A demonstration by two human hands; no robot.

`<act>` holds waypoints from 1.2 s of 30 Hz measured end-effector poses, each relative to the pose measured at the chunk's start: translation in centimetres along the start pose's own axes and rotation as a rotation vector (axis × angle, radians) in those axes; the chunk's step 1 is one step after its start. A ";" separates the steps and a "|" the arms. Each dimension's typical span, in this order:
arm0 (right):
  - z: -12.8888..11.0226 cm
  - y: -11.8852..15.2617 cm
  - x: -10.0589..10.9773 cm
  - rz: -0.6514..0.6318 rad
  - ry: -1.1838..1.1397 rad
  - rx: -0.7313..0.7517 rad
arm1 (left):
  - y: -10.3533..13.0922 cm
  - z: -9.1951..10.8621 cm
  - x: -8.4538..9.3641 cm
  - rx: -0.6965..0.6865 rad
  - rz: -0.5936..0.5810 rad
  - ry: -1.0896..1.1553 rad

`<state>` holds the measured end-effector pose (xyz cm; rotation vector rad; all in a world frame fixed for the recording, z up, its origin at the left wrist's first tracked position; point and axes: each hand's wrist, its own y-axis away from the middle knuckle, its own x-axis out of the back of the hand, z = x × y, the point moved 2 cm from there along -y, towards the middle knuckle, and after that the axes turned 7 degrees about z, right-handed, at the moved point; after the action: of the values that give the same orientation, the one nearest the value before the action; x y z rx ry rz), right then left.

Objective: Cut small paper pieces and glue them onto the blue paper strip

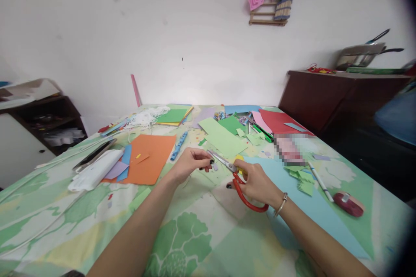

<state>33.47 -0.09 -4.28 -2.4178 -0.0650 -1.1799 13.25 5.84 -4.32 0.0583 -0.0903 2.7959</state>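
Note:
My right hand [258, 184] grips red-handled scissors [224, 161], with the blades aimed up and left over the table. Close to the blade tips, my left hand [195, 164] is closed in a pinch; whatever lies between its fingertips is too small to name. Just below the blades shows a small pale purple scrap [215, 167]; whether the fingers touch it I cannot tell. A bit of yellow paper [239, 158] shows behind the scissors. Beyond the hands lies a light green paper strip [222, 136]. Light blue paper [312, 212] lies partly under my right forearm.
Orange paper [152, 156], a blue stick-like item [179, 146] and a phone [94, 154] lie to the left. White cord [146, 119] is heaped at the back. On the right are green scraps [303, 181], a white pen [320, 181] and a dark red mouse-shaped object [349, 204].

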 end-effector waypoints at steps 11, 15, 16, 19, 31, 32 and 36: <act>-0.2 0.3 -0.7 0.056 -0.148 -0.099 | 0.3 0.7 -1.4 -0.070 0.151 0.382; -0.9 0.6 -1.2 0.044 -0.111 -0.066 | 0.5 0.6 -1.9 -0.104 0.191 0.344; -1.0 0.6 -1.2 0.046 -0.094 -0.057 | 0.6 0.6 -2.0 -0.111 0.200 0.333; -1.2 0.7 -1.2 0.070 -0.011 -0.033 | 0.6 0.4 -2.2 -0.123 0.225 0.310; -1.1 0.8 -1.2 0.115 0.126 -0.006 | 0.5 -0.1 -2.5 -0.135 0.207 0.267; -1.1 0.8 -1.3 0.118 0.127 -0.003 | 0.6 -0.1 -2.5 -0.133 0.204 0.272; -1.1 0.8 -1.3 0.134 0.133 0.003 | 0.7 0.0 -2.6 -0.123 0.213 0.302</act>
<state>32.02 -1.08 -5.01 -2.2954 0.1348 -1.2734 15.51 4.35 -4.52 -0.4258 -0.2039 2.9651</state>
